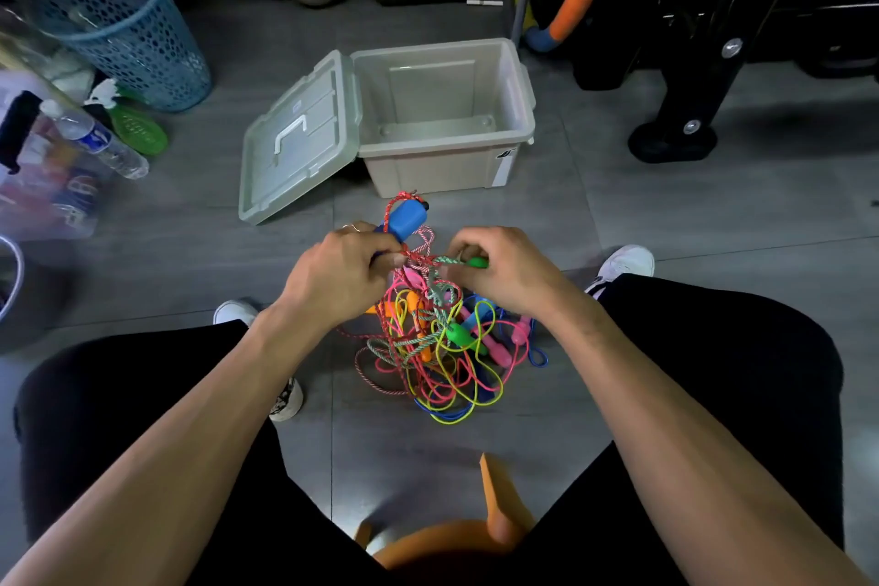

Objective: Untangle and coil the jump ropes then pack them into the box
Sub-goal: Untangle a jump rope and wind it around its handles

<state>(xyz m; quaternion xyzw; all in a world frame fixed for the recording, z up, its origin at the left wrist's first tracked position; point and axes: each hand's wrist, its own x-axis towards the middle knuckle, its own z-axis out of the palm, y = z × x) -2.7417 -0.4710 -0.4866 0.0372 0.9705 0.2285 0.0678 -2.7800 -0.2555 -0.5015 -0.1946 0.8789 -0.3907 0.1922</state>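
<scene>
- Ropes [442,347] lie in 1 tangled heap on the grey floor [618,214] between our feet, with pink, yellow, blue, green and red-and-white cords knotted together.
- We curl our left hand [342,271] round a blue handle [404,219] and pinch a red braided cord [418,258] at its thumb side.
- We close our right hand [499,266] on a green handle [477,262], fingers bent round it, with the red cord stretched between the 2 hands.
- We see the box [447,119] just beyond the heap, open, its lid [295,138] leaning against its left wall.
- We note a blue mesh basket [123,29] and a water bottle [95,143] far left.
</scene>
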